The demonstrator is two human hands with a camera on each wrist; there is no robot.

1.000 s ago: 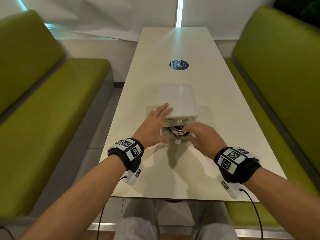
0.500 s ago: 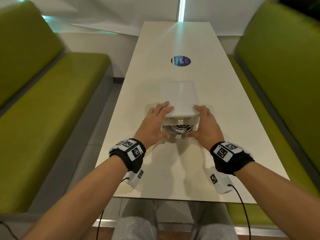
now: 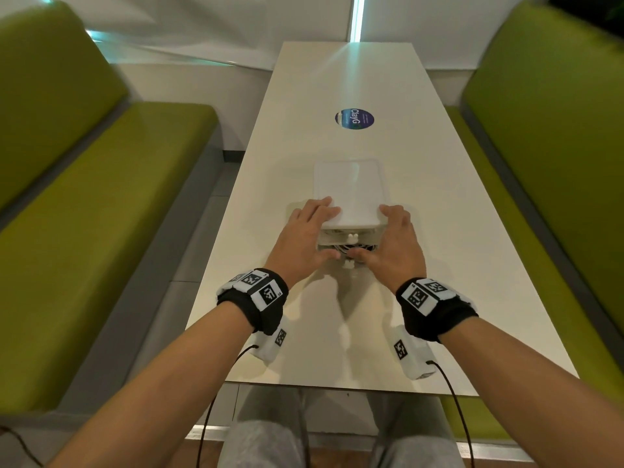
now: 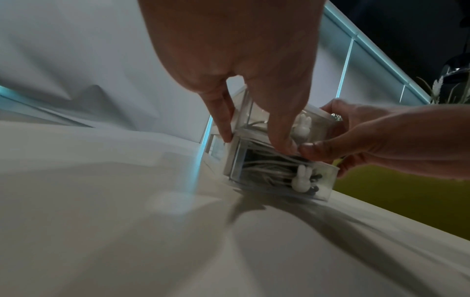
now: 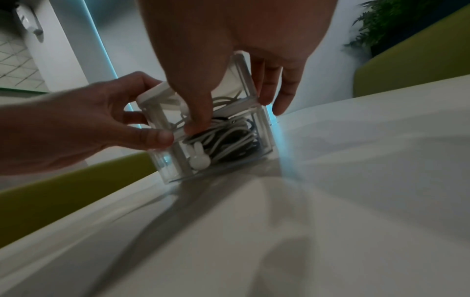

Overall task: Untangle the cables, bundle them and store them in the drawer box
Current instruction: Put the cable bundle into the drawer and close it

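Note:
A clear two-drawer box point(image 3: 349, 190) with a white top stands on the white table point(image 3: 445, 265). Its lower drawer point(image 5: 229, 154) sticks out slightly toward me and holds coiled white and black cables point(image 5: 229, 136). Each drawer front has a small white rabbit knob point(image 4: 301, 180). My left hand point(image 3: 314, 231) grips the box's left side, fingers on the lid, thumb on the lower drawer's front edge. My right hand point(image 3: 391, 238) grips the right side, its thumb on that same edge beside the left thumb. White cable shows in the upper drawer point(image 4: 257, 122) too.
Green benches run along both sides of the table, left point(image 3: 84, 214) and right point(image 3: 557, 163). A round dark sticker point(image 3: 354, 118) lies on the table beyond the box. A wall closes the far end. A plant point(image 5: 381, 24) stands behind the right bench.
My right hand left the cables in the open drawer and took hold of the box's right side. The lower drawer has slid further in, and both thumbs now press its front.

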